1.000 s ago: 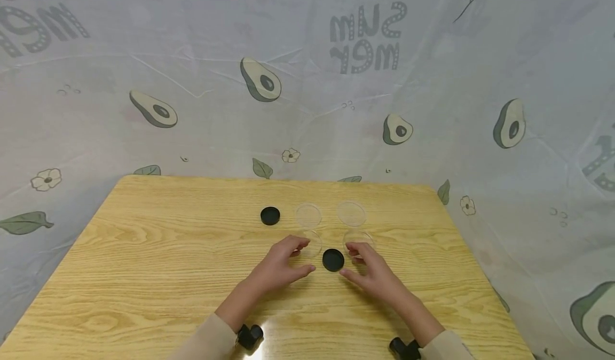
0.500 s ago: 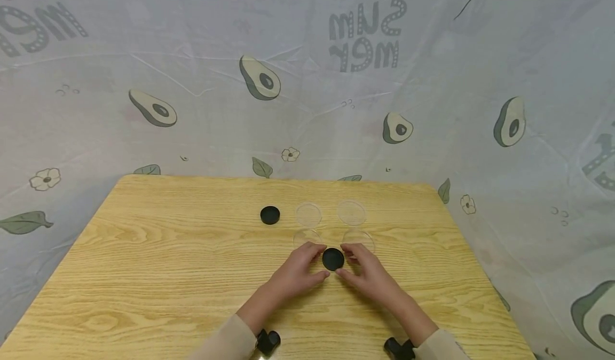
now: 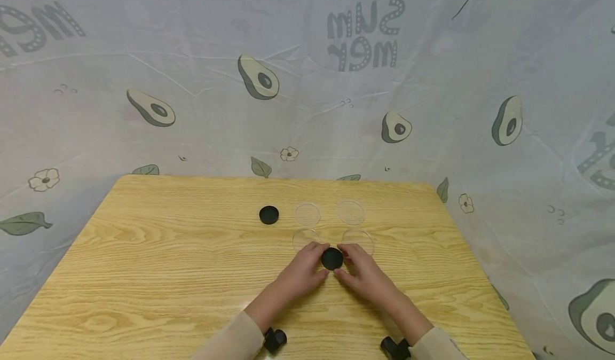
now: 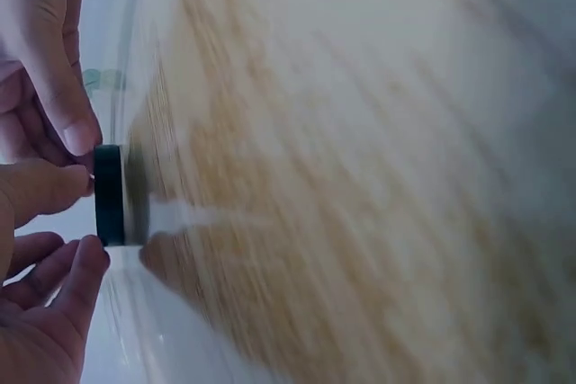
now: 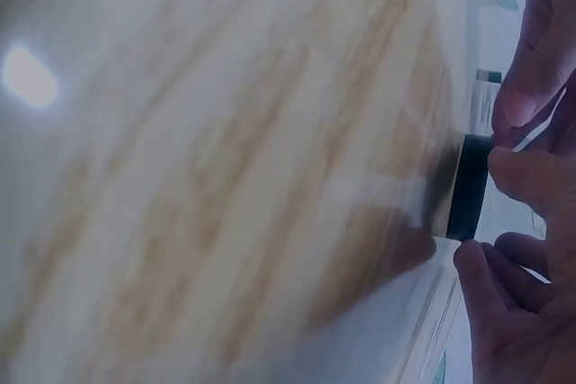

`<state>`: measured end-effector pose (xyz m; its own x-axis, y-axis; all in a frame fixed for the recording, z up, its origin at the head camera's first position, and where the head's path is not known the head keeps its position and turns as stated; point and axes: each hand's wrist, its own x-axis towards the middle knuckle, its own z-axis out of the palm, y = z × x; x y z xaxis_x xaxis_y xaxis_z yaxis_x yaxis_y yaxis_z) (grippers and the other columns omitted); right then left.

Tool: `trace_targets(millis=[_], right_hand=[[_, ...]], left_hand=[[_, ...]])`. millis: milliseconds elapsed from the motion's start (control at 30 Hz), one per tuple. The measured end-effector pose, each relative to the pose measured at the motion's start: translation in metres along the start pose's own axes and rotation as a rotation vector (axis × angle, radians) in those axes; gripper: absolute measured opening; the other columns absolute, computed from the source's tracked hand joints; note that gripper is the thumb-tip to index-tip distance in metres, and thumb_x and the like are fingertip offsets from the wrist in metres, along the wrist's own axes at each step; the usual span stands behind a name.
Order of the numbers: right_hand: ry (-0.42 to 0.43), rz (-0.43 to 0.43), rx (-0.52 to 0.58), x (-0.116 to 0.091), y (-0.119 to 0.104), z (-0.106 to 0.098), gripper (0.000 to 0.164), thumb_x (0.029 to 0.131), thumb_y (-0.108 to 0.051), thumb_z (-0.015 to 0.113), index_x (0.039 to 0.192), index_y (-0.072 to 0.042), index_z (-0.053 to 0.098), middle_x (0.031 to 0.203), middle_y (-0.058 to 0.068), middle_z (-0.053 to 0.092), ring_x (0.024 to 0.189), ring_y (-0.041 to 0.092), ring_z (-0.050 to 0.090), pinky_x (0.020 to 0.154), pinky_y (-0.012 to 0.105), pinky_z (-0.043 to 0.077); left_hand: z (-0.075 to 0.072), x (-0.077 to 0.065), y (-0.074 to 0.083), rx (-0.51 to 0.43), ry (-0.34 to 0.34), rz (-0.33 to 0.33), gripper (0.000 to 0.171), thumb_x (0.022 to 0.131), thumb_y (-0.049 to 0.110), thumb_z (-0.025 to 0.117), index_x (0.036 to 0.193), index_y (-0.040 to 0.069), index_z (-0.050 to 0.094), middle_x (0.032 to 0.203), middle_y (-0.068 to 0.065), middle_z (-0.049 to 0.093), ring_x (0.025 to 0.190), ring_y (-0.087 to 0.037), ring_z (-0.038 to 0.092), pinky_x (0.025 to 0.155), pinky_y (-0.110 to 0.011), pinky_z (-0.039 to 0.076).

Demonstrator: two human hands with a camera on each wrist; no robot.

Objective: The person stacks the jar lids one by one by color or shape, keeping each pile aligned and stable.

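Note:
A shallow black round lid [image 3: 332,259] lies near the middle of the table, between the two hands. From its left side my left hand [image 3: 301,272] pinches the rim with thumb and fingertips. My right hand [image 3: 363,271] does the same from the right side. Close up, the left wrist view shows fingertips of both hands against the edge of the black lid [image 4: 109,195]. The same lid [image 5: 470,188] appears in the right wrist view, low over the shiny tabletop. Just behind the hands are clear round discs [image 3: 357,233], partly covered by fingers.
A second black round lid [image 3: 269,214] sits farther back to the left. Beside it are more clear discs [image 3: 307,216], in a loose group of several. The wood-grain table [image 3: 144,253] ends at a patterned cloth backdrop [image 3: 202,109].
My left hand has moved right, from apart to touching the black lid. My right hand has closed in slightly on the other side. The lid has stayed in place.

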<state>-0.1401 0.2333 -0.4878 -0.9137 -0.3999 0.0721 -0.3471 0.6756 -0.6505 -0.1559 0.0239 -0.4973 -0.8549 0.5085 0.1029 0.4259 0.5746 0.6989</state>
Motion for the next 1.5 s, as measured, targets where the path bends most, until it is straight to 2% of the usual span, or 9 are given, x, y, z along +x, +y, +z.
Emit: trace_targets(millis=[233, 533, 767, 1133, 1500], right_hand=[[-0.009, 0.014, -0.093, 0.001, 0.0, 0.002, 0.057, 0.099, -0.018, 0.074, 0.147, 0.004, 0.052, 0.142, 0.021, 0.06, 0.128, 0.034, 0.062, 0.103, 0.047, 0.056], [-0.018, -0.015, -0.157, -0.001, 0.0, 0.005, 0.054, 0.099, -0.017, 0.074, 0.146, 0.002, 0.054, 0.141, 0.019, 0.061, 0.133, 0.036, 0.06, 0.108, 0.051, 0.053], [-0.023, -0.011, -0.156, -0.001, 0.0, 0.007, 0.055, 0.099, -0.016, 0.073, 0.146, 0.005, 0.053, 0.141, 0.019, 0.061, 0.133, 0.036, 0.06, 0.108, 0.05, 0.053], [-0.005, 0.025, -0.138, -0.002, -0.002, 0.007, 0.05, 0.098, -0.016, 0.075, 0.141, 0.004, 0.059, 0.132, 0.016, 0.062, 0.126, 0.032, 0.061, 0.105, 0.049, 0.054], [-0.017, 0.039, -0.116, -0.002, -0.004, 0.007, 0.049, 0.097, -0.018, 0.076, 0.14, 0.002, 0.06, 0.129, 0.013, 0.063, 0.123, 0.029, 0.062, 0.103, 0.047, 0.055]], left_hand=[[0.003, 0.003, 0.006, 0.06, -0.006, -0.034, 0.054, 0.095, 0.005, 0.073, 0.146, -0.003, 0.057, 0.144, -0.019, 0.061, 0.135, -0.034, 0.058, 0.112, -0.044, 0.052], [0.007, 0.005, 0.01, 0.14, -0.004, -0.031, 0.047, 0.094, 0.006, 0.076, 0.139, 0.002, 0.064, 0.132, -0.014, 0.067, 0.121, -0.028, 0.061, 0.103, -0.038, 0.056], [0.007, 0.004, 0.011, 0.156, 0.0, -0.04, 0.043, 0.095, 0.011, 0.077, 0.135, 0.002, 0.066, 0.127, -0.013, 0.066, 0.117, -0.026, 0.061, 0.1, -0.037, 0.058], [0.008, 0.006, 0.012, 0.14, -0.019, -0.082, 0.037, 0.095, 0.014, 0.077, 0.13, 0.003, 0.069, 0.12, -0.011, 0.064, 0.108, -0.021, 0.062, 0.092, -0.034, 0.058], [0.006, 0.003, 0.013, 0.162, -0.023, -0.065, 0.038, 0.096, 0.015, 0.077, 0.13, 0.003, 0.069, 0.12, -0.011, 0.065, 0.108, -0.021, 0.065, 0.093, -0.034, 0.059]])
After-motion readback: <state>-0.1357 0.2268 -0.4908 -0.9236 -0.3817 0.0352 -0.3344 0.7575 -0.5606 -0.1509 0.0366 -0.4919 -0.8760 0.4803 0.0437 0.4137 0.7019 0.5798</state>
